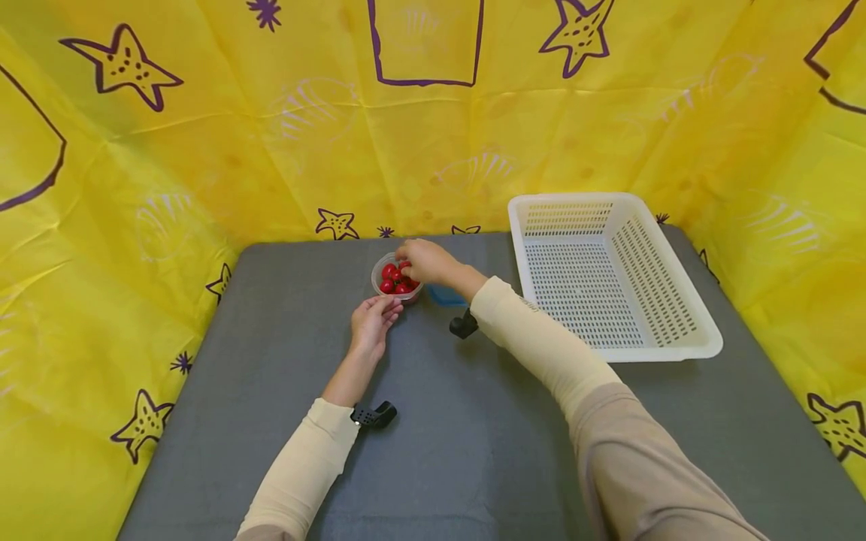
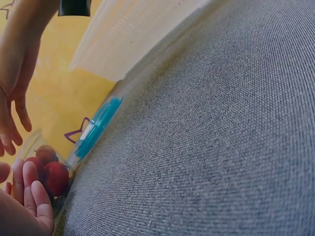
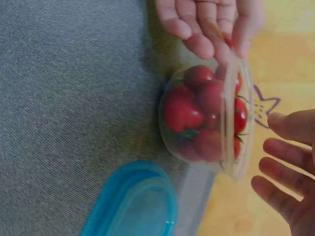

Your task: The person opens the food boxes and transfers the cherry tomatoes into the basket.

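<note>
A small clear round plastic container (image 1: 374,279) filled with red cherry tomatoes (image 1: 389,272) stands near the table's far edge. My left hand (image 1: 369,324) is at its near side, thumb and index finger pinching the rim (image 3: 239,147) in the right wrist view. The other left fingers are loosely bent beside the wall. My right hand (image 1: 431,263) hovers over the container's far right side, palm toward the tomatoes. Its fingers (image 3: 283,174) are spread and apart from the tomatoes, with nothing in them. A blue lid (image 3: 142,196) lies right of the container, partly under my right forearm.
A large white slotted plastic basket (image 1: 704,338) stands on the right of the grey cloth-covered table (image 1: 284,300). A yellow patterned curtain (image 1: 271,150) rises behind the table and along both sides. My right forearm (image 1: 555,353) crosses in front of the basket's near left corner.
</note>
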{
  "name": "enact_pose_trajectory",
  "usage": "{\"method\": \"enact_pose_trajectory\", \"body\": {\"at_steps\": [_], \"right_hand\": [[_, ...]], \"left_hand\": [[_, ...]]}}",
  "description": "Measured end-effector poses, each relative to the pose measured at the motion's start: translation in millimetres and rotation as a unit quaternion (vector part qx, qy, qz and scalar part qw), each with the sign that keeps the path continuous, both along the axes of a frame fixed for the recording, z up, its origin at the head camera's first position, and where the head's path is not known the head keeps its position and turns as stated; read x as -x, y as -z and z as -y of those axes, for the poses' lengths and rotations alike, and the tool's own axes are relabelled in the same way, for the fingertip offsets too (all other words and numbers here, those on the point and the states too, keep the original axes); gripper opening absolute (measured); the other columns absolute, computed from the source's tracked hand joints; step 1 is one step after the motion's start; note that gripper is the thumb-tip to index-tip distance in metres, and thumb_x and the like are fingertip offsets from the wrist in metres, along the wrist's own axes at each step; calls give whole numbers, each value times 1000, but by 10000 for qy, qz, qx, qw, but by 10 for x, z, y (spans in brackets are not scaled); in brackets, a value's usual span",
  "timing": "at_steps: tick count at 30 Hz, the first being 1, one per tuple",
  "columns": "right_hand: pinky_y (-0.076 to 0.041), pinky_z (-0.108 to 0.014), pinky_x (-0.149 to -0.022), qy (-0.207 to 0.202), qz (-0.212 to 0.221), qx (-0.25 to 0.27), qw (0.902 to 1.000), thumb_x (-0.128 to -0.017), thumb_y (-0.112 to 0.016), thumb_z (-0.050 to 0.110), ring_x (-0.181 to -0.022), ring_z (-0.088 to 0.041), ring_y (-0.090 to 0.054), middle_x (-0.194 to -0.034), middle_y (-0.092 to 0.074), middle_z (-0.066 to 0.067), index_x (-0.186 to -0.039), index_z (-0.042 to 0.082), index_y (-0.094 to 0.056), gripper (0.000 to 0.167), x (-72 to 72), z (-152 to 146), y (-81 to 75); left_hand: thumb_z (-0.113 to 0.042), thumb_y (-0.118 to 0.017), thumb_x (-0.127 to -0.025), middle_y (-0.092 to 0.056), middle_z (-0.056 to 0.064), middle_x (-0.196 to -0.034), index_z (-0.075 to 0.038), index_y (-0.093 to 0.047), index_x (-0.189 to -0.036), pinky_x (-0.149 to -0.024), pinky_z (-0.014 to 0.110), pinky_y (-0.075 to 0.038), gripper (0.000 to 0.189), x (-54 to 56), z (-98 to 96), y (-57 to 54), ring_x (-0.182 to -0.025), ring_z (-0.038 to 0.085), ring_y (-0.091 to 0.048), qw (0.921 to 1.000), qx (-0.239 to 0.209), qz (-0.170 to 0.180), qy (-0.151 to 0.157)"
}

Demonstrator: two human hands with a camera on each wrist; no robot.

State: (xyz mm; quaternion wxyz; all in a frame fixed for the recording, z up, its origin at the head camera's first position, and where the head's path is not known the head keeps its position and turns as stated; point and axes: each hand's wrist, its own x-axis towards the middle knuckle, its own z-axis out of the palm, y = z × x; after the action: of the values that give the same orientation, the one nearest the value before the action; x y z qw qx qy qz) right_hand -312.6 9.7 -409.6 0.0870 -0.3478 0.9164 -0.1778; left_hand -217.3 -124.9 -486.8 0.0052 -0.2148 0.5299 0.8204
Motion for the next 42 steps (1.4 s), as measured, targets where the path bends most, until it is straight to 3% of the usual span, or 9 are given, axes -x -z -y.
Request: {"method": "enact_pose_trajectory", "body": {"at_steps": [7,16,25,35,42], "right_hand": [[-50,-36,-85,-203,-363,-182,9990,-93,-62,12,-95,-25,-57,-106,-62,-13,-117,5,-67,26,-22,50,96],[-49,-36,-98,-174,-332,-246,9990,-91,-61,7,-108,-24,-56,-120,-62,-10,-124,7,-64,33,-50,95,216],[-50,-35,-94,-234,-622,-368,9971,-92,-57,4,-106,-24,-55,-114,-64,-7,-116,10,-68,28,-56,125,268],[-52,-34,-87,-134,-736,-351,9966,-93,-60,10,-100,-23,-54,-113,-67,-5,-115,11,-70,24,-33,122,292],[-51,-32,-90,-162,-862,-417,9953,-93,-60,11,-101,-23,-55,-112,-67,-5,-113,11,-70,23,-9,137,306]], "left_hand": [[-11,-56,-97,-69,-6,-71,-8,-53,-95,-69,20,-52,4,13,9,0,-66,6,-67,10000,17,-33,33],[-10,-56,-97,-70,-5,-71,-8,-53,-94,-68,19,-52,5,-7,6,25,-65,6,-67,10000,-34,46,-12],[-10,-57,-97,-70,-5,-71,-8,-55,-93,-68,19,-51,4,7,-2,22,-65,5,-67,10000,-7,-1,1],[-11,-56,-98,-70,-7,-70,-6,-55,-95,-68,19,-51,6,11,-11,23,-65,5,-66,10000,44,-27,59],[-10,-56,-98,-69,-6,-71,-6,-55,-98,-67,19,-52,4,22,-10,26,-65,5,-67,10000,8,-42,-17]]}}
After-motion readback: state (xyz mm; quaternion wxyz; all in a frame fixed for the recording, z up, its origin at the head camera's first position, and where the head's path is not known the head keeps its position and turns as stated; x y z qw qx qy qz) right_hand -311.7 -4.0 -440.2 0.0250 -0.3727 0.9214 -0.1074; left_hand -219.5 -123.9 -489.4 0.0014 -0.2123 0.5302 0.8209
